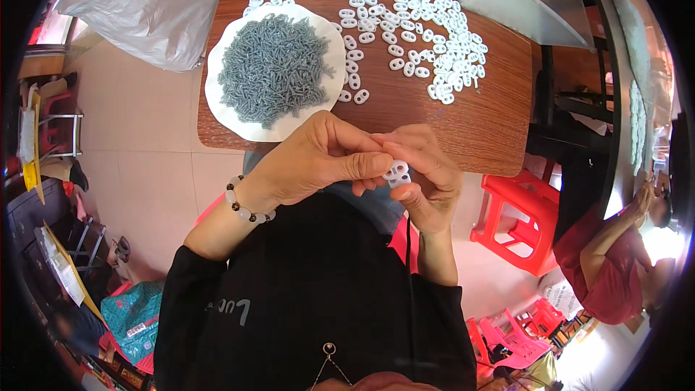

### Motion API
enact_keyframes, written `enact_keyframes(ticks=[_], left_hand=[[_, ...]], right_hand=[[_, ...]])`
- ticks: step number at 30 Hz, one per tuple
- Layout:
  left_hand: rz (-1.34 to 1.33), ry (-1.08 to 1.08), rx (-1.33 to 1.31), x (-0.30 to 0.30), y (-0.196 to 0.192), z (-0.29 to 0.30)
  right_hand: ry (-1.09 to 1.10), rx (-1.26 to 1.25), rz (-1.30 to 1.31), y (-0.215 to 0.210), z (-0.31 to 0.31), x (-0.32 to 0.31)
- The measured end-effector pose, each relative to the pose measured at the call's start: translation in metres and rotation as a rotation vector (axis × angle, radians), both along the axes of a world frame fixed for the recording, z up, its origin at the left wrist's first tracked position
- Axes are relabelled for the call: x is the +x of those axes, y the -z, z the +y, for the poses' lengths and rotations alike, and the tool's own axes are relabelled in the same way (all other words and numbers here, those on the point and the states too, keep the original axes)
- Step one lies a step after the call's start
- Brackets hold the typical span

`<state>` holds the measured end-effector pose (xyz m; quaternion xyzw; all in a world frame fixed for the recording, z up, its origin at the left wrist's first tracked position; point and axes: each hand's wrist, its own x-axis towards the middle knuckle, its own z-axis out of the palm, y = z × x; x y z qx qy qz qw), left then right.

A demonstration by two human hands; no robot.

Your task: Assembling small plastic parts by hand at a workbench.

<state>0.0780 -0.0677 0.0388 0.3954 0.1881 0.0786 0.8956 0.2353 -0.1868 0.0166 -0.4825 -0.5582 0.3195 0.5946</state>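
The left hand (318, 163) and the right hand (427, 181) met just in front of the near edge of the table (492, 123). Between them sat one small white piece (397, 174) with two holes. The right hand pinched it from below and from the side. The left thumb and finger pressed in on it from the left. Both hands were closed tight around it, so both were just as near. The piece lay with its long side going across and a little up, from the right fingers toward the left thumb. If a screw was in the left fingers, I could not tell, for they hid it.

Further away, on the table, a white plate (217, 94) held a heap of grey screws (274, 69). It lay up and to the left of the hands, closer to the left hand. More white pieces (434, 43) were spread up and to the right, closer to the right hand. A red stool (517, 217) stood on the floor at the right.
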Motion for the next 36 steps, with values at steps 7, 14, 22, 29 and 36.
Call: enact_keyframes(ticks=[7, 14, 22, 29, 36], left_hand=[[0.021, -0.008, 0.072, -0.001, -0.008, 0.001], [0.039, -0.023, 0.111, -0.004, -0.01, -0.002], [-0.002, -0.012, 0.191, -0.005, -0.008, -0.002], [-0.003, 0.01, 0.243, -0.004, -0.008, -0.001], [-0.031, -0.009, 0.203, 0.003, -0.013, -0.002]], right_hand=[[0.055, -0.1, 0.086, -0.009, 0.003, -0.009], [0.012, -0.032, 0.125, -0.004, 0.004, -0.011], [-0.014, -0.063, 0.234, -0.003, 0.003, -0.012], [0.022, -0.051, 0.292, -0.003, 0.003, -0.014], [0.064, -0.045, 0.271, -0.007, 0.0, -0.012]])
